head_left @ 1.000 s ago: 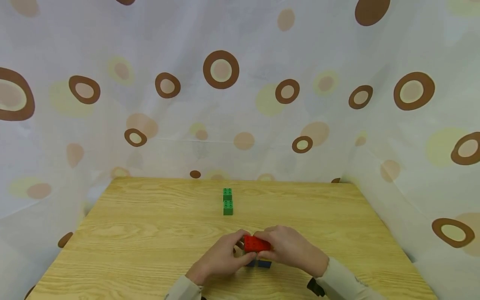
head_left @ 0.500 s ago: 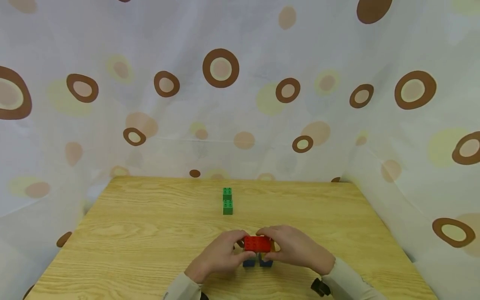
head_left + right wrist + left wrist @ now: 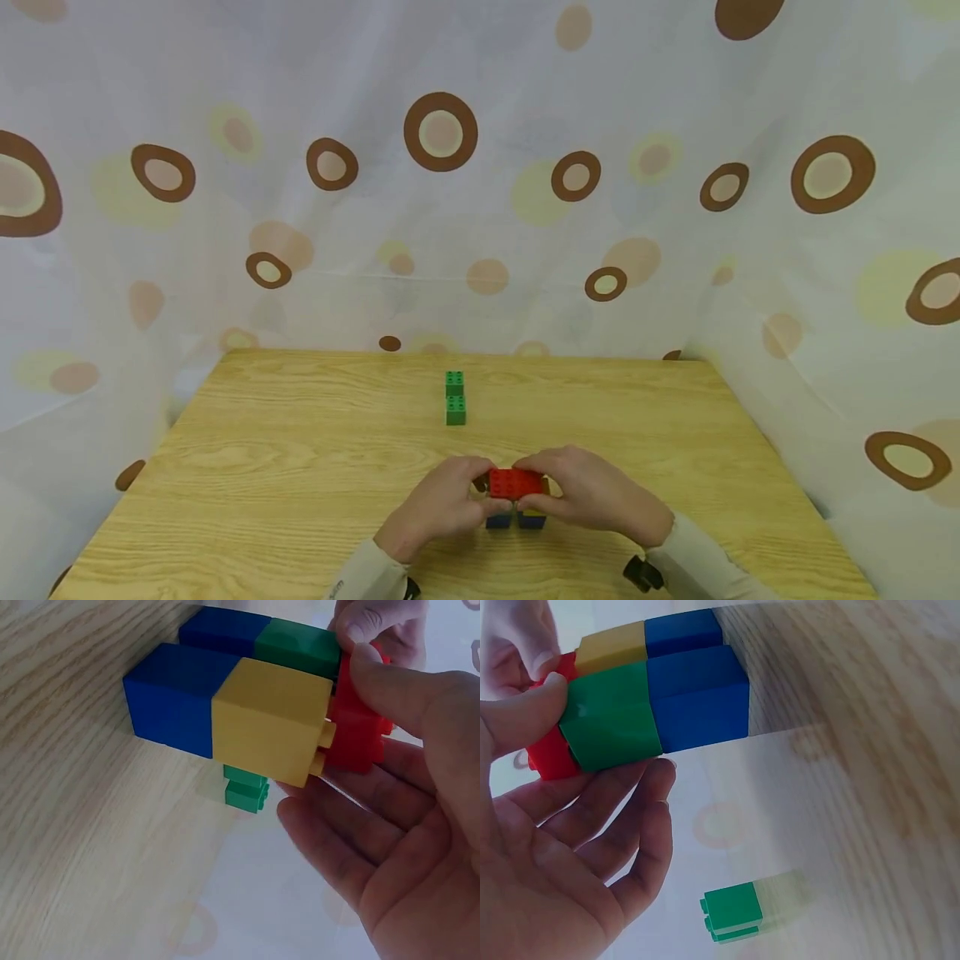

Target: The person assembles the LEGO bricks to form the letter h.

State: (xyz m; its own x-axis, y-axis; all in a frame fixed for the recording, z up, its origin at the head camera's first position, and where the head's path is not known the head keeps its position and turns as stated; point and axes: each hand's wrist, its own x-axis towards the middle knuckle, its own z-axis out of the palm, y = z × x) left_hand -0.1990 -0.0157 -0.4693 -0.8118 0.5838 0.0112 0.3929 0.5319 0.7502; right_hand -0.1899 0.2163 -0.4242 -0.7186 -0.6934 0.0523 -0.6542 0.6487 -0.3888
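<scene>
Dotted sheeting (image 3: 487,212) is hung behind and at the sides of a wood-grain desk (image 3: 300,450); the near desk edge is cut off by the frame. Both sleeves are cropped too, and the left wrist's dark strap (image 3: 412,588) is barely shown. Far ends of the red brick (image 3: 516,483) are partly covered by fingers; studs are made out on its left part, not clearly on the right. Seating on the yellow brick (image 3: 274,720) cannot be confirmed (two yellow studs are exposed beside the red in the right wrist view).

Red brick's long axis is laid left-right across the person's front, studs up. It is set at the top of two upright columns on the near part of the desk, slightly right of centre. Left column: green brick (image 3: 611,716) stacked on a blue brick (image 3: 697,701). Right column: yellow stacked on a second blue brick (image 3: 172,701). Narrow gap is seen between columns.

Red's left end is pinched by the left hand (image 3: 442,504), thumb near side, index far side, other fingers loosely bent. Right end is gripped likewise by the right hand (image 3: 592,492); neither hand is spread wide. Farther back, two loose green bricks (image 3: 455,411) are lined up front to back.
</scene>
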